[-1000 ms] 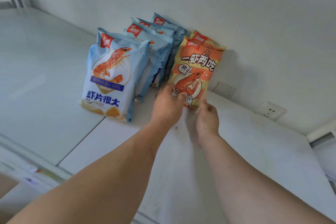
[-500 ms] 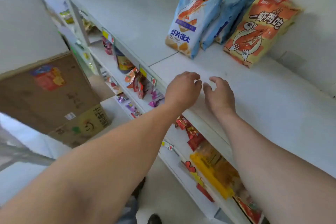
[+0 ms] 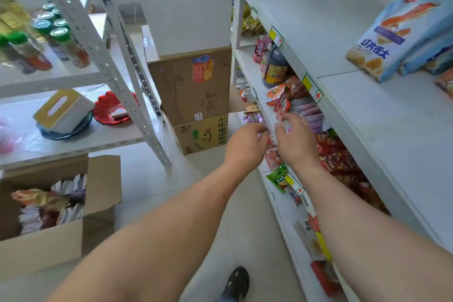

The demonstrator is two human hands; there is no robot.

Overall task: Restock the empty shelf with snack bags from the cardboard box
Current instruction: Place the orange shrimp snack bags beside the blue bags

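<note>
Both arms reach forward at mid-height in the aisle, in front of the stocked lower shelves. The left hand [image 3: 246, 144] and the right hand [image 3: 297, 141] hang close together, apart from each other; their fingers are loosely curled and hold nothing, though the fingertips blur against the small packets behind them, so any contact with those packets cannot be told.

The open box [image 3: 49, 216] stands on the floor at lower left, flaps up, with snack bags [image 3: 46, 203] packed upright inside. It lies well down and to the left of both hands, so the left hand is the nearer one, and the coming reach most likely runs down and leftward across the aisle. The box's near wall faces the viewer; its left part is cut off by the frame edge.

The shelf [image 3: 367, 110] being restocked runs along the right, its long axis receding from the viewer, and most of its surface is bare. A blue bag [image 3: 384, 39] leans at its far end with more bags behind it; these are cut off at the right edge, and only a corner of an orange bag [image 3: 446, 82] shows.

The bags inside the box are blurred and their kinds cannot be told. Stacked cartons [image 3: 193, 86] stand at the aisle's end. A shoe [image 3: 236, 282] shows at the bottom, near the right arm.
</note>
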